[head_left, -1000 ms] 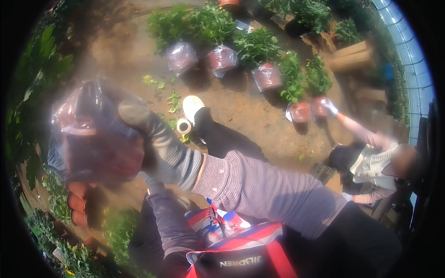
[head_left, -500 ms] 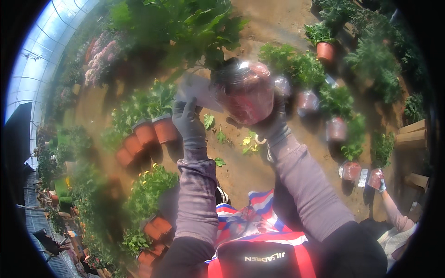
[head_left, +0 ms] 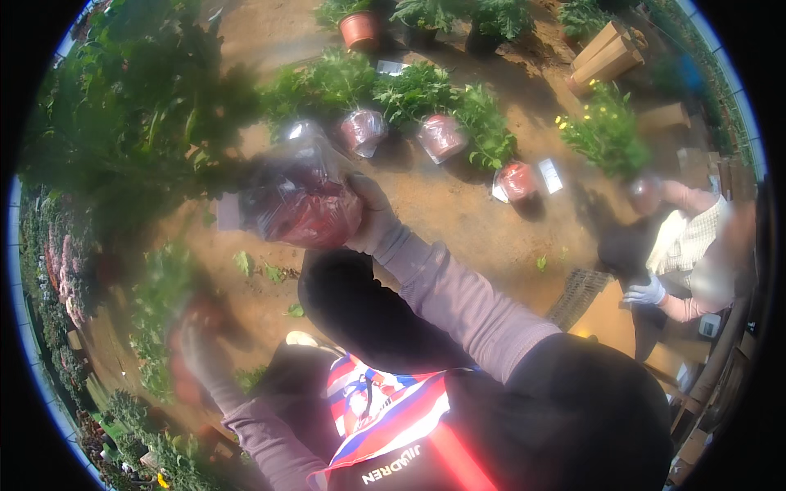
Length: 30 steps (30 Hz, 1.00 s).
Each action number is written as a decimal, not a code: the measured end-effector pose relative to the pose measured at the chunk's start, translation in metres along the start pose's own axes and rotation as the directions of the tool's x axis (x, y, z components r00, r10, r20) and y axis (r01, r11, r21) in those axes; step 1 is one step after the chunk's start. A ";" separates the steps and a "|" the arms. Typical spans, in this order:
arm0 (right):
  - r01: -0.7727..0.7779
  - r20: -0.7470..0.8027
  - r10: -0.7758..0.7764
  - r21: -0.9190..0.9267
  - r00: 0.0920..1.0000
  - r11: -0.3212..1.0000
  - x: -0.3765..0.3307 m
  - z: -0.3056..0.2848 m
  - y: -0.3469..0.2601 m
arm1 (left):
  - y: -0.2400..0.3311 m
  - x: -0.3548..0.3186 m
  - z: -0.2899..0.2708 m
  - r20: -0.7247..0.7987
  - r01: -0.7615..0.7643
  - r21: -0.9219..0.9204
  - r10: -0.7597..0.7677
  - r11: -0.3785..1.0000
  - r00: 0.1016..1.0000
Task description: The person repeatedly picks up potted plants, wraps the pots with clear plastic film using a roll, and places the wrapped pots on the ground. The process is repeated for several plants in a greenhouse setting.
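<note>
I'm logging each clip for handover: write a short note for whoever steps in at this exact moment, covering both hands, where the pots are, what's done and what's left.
Right hand: gloved, grip on a red pot wrapped in clear plastic, held up at arm's length.
Left hand: gloved, low by leafy plants, blurred; cannot tell whether it holds anything.
Done: three wrapped pots with plants stand in a row on the bare soil.
Left: the held pot is not yet set down.
Nearby: a seated person's gloved hand at the right.

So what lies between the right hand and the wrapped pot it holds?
Nothing: in the head view the right hand presses straight on the plastic-wrapped pot.
</note>
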State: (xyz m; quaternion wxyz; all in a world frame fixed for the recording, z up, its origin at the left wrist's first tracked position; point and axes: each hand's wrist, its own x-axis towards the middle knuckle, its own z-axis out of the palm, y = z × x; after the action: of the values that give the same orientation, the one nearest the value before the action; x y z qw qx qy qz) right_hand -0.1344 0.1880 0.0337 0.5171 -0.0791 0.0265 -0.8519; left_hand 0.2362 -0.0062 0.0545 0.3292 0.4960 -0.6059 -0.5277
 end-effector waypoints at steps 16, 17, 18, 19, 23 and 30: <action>0.089 -0.909 -0.164 -0.140 0.382 0.986 -0.354 -0.265 -0.151 | -0.017 -0.048 -0.113 -0.504 0.215 -0.302 -0.347 0.929 0.791; 0.087 -0.915 -0.166 -0.144 0.369 0.986 -0.364 -0.270 -0.153 | -0.013 -0.048 -0.113 -0.488 0.232 -0.266 -0.338 0.936 0.805; 0.087 -0.917 -0.168 -0.146 0.363 0.985 -0.373 -0.275 -0.154 | -0.009 -0.049 -0.112 -0.484 0.248 -0.246 -0.340 0.937 0.806; 0.086 -0.920 -0.165 -0.144 0.355 0.986 -0.382 -0.279 -0.155 | -0.005 -0.049 -0.111 -0.468 0.260 -0.213 -0.332 0.942 0.819; 0.080 -0.929 -0.159 -0.140 0.335 0.987 -0.413 -0.293 -0.155 | 0.006 -0.052 -0.112 -0.454 0.311 -0.173 -0.356 0.934 0.816; 0.093 -0.941 -0.152 -0.129 0.302 0.987 -0.446 -0.310 -0.148 | 0.000 -0.058 -0.135 -0.395 0.423 -0.171 -0.455 0.890 0.798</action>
State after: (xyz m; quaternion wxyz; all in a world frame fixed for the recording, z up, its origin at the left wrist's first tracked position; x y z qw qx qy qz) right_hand -0.1127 0.6401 -0.3012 0.3350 0.4203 0.3396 -0.7719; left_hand 0.3775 0.0068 0.0918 0.3400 0.7129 -0.3678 -0.4909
